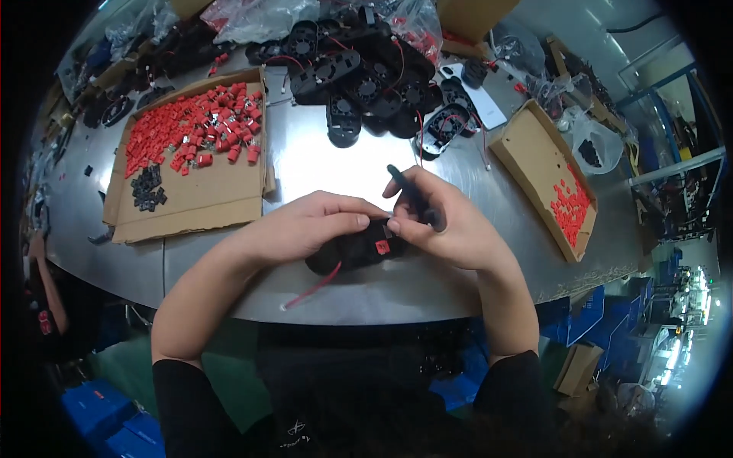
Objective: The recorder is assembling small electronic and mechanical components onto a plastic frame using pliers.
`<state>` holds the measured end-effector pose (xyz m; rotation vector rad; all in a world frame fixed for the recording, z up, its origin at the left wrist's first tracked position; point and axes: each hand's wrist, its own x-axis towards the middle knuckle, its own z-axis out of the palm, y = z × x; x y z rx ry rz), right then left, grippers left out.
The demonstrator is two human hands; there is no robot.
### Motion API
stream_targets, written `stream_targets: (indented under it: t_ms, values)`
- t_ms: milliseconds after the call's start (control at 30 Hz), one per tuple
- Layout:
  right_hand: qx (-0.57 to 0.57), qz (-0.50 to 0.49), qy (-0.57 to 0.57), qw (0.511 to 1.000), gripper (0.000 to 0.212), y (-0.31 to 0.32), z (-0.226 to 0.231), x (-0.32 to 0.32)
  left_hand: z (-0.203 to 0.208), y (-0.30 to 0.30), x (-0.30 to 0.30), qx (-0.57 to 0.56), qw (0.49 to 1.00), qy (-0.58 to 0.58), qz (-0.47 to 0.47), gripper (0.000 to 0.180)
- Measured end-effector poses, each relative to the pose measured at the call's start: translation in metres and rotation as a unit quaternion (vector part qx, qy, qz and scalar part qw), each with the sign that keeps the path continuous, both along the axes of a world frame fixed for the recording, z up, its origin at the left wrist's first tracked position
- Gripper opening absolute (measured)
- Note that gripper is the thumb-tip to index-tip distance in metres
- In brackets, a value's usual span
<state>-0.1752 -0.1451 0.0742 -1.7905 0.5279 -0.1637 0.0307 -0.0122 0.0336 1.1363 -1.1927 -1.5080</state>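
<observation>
At the near edge of the metal table, a black plastic housing (353,250) lies under my hands. A small red piece (382,246) sits on it, and a red wire (319,286) trails from it toward me. My left hand (313,227) grips the housing's far side, thumb and fingers closed over it. In my right hand (450,225) a dark pen-like tool (408,188) lies slanted between the fingers. That hand's thumb and fingertips press together at the housing, close to the left fingertips. What lies between them is too small to make out.
A cardboard tray (195,217) on the left holds many red parts and some small black pieces. Several black housings (366,84) with wires are heaped at the back. Another cardboard tray (527,153) with small red pieces stands right, near a white phone-like slab (482,103) and a plastic bag (603,141).
</observation>
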Motion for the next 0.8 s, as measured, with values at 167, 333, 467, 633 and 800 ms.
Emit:
stream_targets:
  t_ms: [167,333,467,633,800]
  values:
    - [-0.122,0.003,0.132,0.984,0.023,-0.001,-0.001,-0.002,0.015,0.001,-0.016,-0.138,0.932,-0.33,0.067,0.041]
    - [-0.233,-0.114,0.071,0.963,0.06,0.009,-0.006,0.005,-0.005,0.014,-0.027,-0.255,0.826,-0.491,0.11,0.059]
    - [-0.002,-0.14,-0.152,0.978,0.131,0.014,0.0,0.002,-0.002,0.017,-0.034,-0.202,0.834,-0.5,0.112,0.06]
    - [0.126,-0.034,-0.398,0.908,0.118,0.031,-0.011,0.005,-0.005,0.018,-0.045,-0.184,0.834,-0.508,0.107,0.054]
    - [0.074,-0.004,-0.432,0.899,0.105,0.037,-0.026,0.013,-0.006,0.022,-0.047,-0.194,0.826,-0.518,0.111,0.054]
